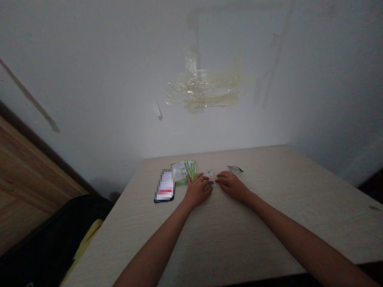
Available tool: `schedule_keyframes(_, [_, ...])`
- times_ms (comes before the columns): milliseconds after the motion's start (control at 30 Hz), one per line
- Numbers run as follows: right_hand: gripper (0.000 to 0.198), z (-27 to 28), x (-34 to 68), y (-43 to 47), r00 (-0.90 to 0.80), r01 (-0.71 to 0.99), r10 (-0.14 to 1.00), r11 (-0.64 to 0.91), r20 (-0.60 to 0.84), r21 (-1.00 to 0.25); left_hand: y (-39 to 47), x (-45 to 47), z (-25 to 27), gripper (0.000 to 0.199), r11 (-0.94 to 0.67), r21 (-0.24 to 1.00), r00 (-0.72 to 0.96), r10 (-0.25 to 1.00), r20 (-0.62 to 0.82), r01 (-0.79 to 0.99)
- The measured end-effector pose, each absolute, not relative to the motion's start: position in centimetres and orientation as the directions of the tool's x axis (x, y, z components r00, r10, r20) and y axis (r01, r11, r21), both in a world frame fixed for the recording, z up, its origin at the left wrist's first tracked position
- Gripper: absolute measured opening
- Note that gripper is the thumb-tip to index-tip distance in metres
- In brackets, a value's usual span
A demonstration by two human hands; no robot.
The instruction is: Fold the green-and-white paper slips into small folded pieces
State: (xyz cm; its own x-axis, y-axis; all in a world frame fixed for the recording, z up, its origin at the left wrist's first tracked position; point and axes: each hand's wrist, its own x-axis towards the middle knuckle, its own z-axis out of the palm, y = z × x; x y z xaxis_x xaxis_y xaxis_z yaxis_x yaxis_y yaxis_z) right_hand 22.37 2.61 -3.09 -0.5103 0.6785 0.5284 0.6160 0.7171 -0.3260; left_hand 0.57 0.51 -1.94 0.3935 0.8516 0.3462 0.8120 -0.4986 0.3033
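Tabletop [263, 239], pale and wood-grained, supports both hands' work area and stands with its far edge along a grey-white wall [104, 91]. A small printed sheet [210, 174] lies on the tabletop between the two hands, near the far edge. The left hand [199, 188] is palm down at the sheet's left side, its fingers bent and overlapping that side. The right hand [231, 184] is palm down at the opposite side, fingertips at the sheet's right edge. Grip state: the fingers cover the contact points and the light is dim, so whether either hand pinches the sheet or merely rests against it cannot be told.

Green-and-white printed packets [179, 171] lie overlapped to the left of the sheet; the outermost finger of the left hand overlaps their right-hand side in view. A phone [165, 186] with a blurred-out screen lies face up just beside the packets, nearer the tabletop's left edge. A small crumpled wrapper [235, 169] lies beyond the right hand. Clear tape [206, 89], wrinkled and glossy, adheres to the wall above. Dark fabric [54, 235] and yellow fabric [86, 241] are positioned left of the tabletop.
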Motion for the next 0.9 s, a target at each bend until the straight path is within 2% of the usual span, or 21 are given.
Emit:
schedule_keyframes(333, [0.025, -3.5, 22.5, 2.8, -0.501, 0.619, 0.689, 0.708, 0.523, -0.339, 0.9, 0.2, -1.8, 0.023, -0.521, 0.310, 0.415, 0.841, 0.348, 0.796])
schedule_keyframes(633, [0.026, -3.3, 22.5, 2.9, -0.513, 0.614, 0.695, 0.707, 0.504, -0.350, 1.1, 0.3, -1.0, 0.017, -0.599, 0.136, 0.518, 0.768, 0.376, 0.790])
schedule_keyframes(900, [0.027, -3.2, 22.5, 2.7, -0.497, 0.619, 0.715, 0.689, 0.491, -0.378, 0.9, 0.4, -0.9, 0.016, -0.630, 0.062, 0.559, 0.727, 0.399, 0.775])
